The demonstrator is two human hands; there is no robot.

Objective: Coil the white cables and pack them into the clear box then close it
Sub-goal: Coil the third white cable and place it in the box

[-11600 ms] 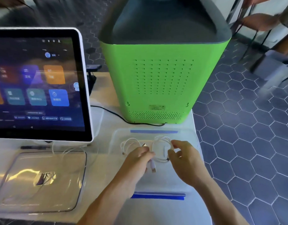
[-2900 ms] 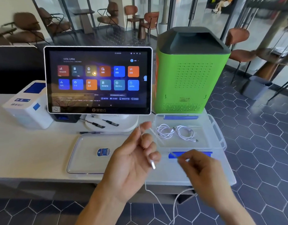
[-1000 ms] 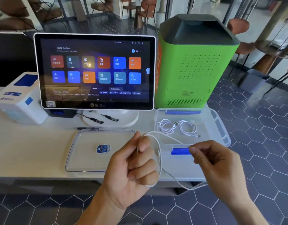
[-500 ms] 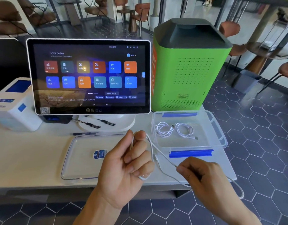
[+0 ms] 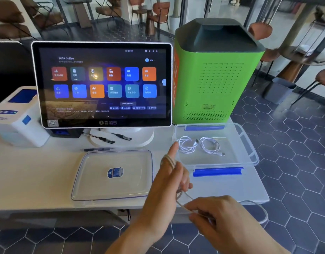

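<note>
left hand (image 5: 171,182) wrapped by white cable (image 5: 169,160) | right hand (image 5: 222,215) pinches it | cable's tail blurred past table edge

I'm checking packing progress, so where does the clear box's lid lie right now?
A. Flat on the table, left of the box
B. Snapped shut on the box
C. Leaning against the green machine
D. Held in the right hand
A: the lid lies flat on the table, left of the open clear box, which holds coiled white cables.
</note>
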